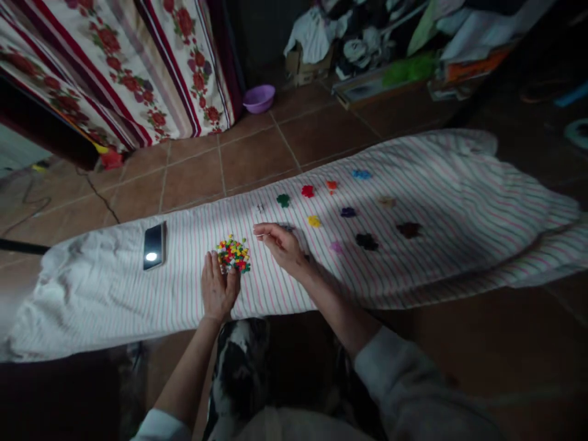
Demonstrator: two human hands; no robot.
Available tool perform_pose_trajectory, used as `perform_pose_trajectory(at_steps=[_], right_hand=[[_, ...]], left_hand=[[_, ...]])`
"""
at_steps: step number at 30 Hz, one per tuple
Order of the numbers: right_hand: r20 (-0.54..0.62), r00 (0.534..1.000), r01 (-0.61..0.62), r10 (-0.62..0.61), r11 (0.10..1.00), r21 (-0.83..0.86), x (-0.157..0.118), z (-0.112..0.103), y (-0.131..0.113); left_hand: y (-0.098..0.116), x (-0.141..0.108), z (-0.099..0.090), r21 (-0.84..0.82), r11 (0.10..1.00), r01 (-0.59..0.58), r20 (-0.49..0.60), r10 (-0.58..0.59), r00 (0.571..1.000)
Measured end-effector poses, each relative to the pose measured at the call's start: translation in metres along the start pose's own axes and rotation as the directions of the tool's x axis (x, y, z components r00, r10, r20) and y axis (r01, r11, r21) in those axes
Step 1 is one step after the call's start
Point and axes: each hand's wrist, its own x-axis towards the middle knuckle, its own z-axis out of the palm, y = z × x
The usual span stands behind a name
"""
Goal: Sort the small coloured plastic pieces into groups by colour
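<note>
My left hand (218,289) lies on the striped cloth with its fingers stretched out, against the near left side of a pile of small mixed-colour pieces (235,252). Red, yellow, green, orange and white show in that pile. To its right, my right hand (283,250) hovers over the cloth with thumb and fingers pinched together. A tiny pale bit shows at the fingertips, too small to name. Beyond this hand lie a few white pieces (260,208) and a green cluster (283,200). A greyish bit (288,227) is partly hidden behind the hand.
Rightward lie single-colour clusters: red (307,192), orange (331,186), blue (362,174), yellow (313,221), purple (348,212), pink (337,247), black (366,241), brown (408,229) and tan (386,201). A phone (154,246) rests on the striped cloth (184,294). A purple basin (259,99) stands on the floor.
</note>
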Motion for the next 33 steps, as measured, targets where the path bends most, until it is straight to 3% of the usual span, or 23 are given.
perform_pose_trajectory(at_steps=[4,11,19,26,33], right_hand=[[-0.009,0.999,-0.034,0.033,0.998,-0.045,-0.022,-0.004,-0.018],[0.098,0.978,-0.167,0.185,0.971,-0.169,-0.093,-0.007,-0.055],[-0.006,0.980,-0.197,0.199,0.968,-0.157,-0.133,-0.008,-0.087],[0.033,0.971,-0.228,0.238,0.956,-0.184,-0.158,0.005,-0.109],[0.041,0.957,-0.276,0.287,0.945,-0.177,-0.157,0.025,-0.102]], left_hand=[[0.009,0.001,0.001,0.013,0.996,0.086,-0.057,-0.085,0.995],[0.032,-0.022,0.005,0.043,0.970,0.238,-0.109,-0.232,0.967],[0.045,-0.045,-0.013,0.110,0.981,0.162,0.183,-0.181,0.966],[0.044,-0.055,-0.036,0.045,0.996,0.083,0.280,-0.092,0.955],[0.031,-0.053,-0.051,0.078,0.997,-0.001,0.351,-0.026,0.936]])
